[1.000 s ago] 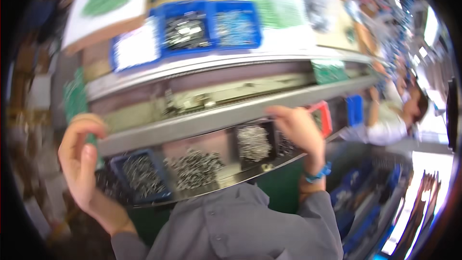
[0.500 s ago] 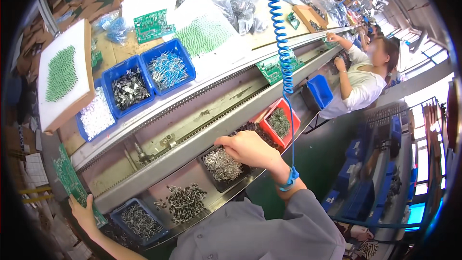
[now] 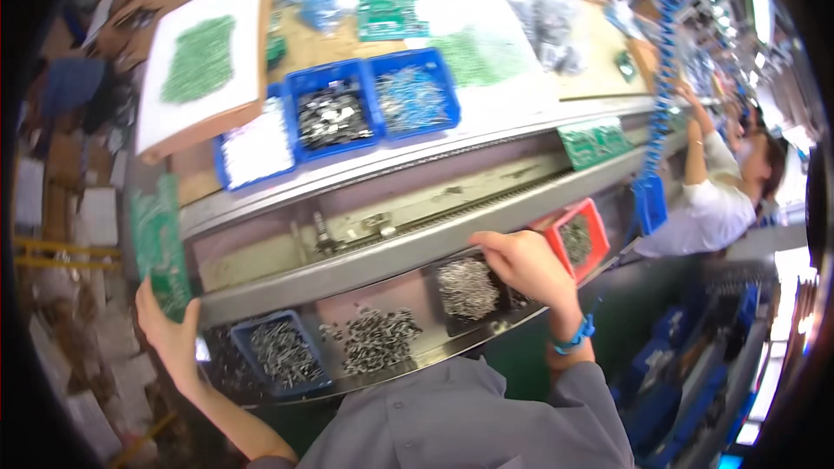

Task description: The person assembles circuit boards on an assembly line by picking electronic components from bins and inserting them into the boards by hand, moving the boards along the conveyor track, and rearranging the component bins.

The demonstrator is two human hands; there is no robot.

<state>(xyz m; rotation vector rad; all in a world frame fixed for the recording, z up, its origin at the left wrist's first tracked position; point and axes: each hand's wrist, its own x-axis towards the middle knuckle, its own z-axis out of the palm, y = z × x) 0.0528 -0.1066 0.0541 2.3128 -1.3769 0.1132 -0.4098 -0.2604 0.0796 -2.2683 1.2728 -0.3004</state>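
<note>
A green circuit board [image 3: 160,239] leans at the left end of the conveyor rail. My left hand [image 3: 169,330] grips its lower end, thumb on one side and fingers on the other. My right hand [image 3: 530,269] is closed in a pinch above the far right corner of a dark bin [image 3: 452,320] of small silvery metal parts [image 3: 469,287]. Whatever its fingertips hold, if anything, is too small to make out. A blue band [image 3: 577,336] circles my right wrist. Left of that bin lie loose dark-and-silver parts [image 3: 378,339], and a blue tray [image 3: 282,352] of metal-leaded parts.
Beyond the metal rail [image 3: 347,278] runs the conveyor, with another circuit board [image 3: 593,142] farther right. Blue bins [image 3: 378,135] of components and a foam-topped box [image 3: 200,61] stand behind it. A red bin [image 3: 599,230], a coiled blue cord [image 3: 662,78] and a co-worker [image 3: 708,208] are at right.
The view has turned, so the bench appears shifted to the right. My right hand stays closed near the dark bin, its fingertips slightly farther toward the rail. My left hand keeps its grip on the circuit board.
</note>
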